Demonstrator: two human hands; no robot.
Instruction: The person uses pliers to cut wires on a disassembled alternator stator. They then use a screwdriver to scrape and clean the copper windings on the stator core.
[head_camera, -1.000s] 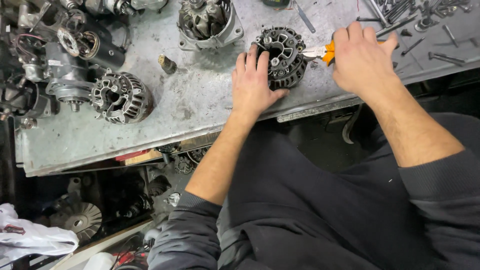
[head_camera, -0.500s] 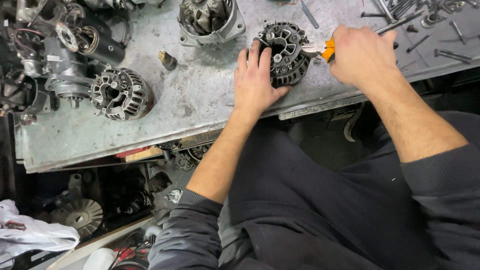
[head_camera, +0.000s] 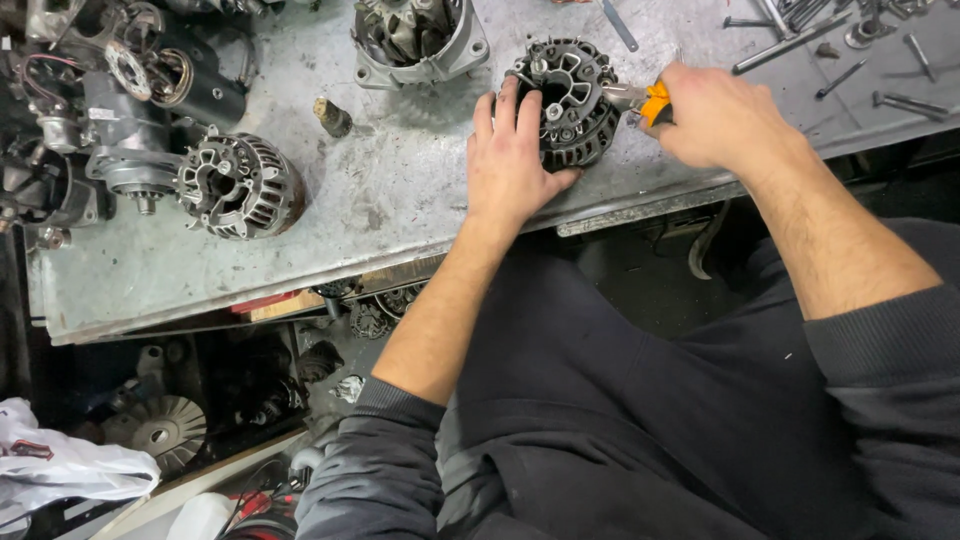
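Note:
A dark round alternator lies on the grey metal workbench. My left hand presses flat against its left side, fingers spread over the housing. My right hand grips a pair of pliers with an orange handle, whose metal tip touches the alternator's right edge.
A second alternator lies at the left, with a starter motor and other parts behind it. A silver housing stands at the back. Bolts and tools are scattered at the right. More parts sit on a shelf under the bench.
The view has shifted slightly. Both hands stay on the alternator and pliers, with little movement.

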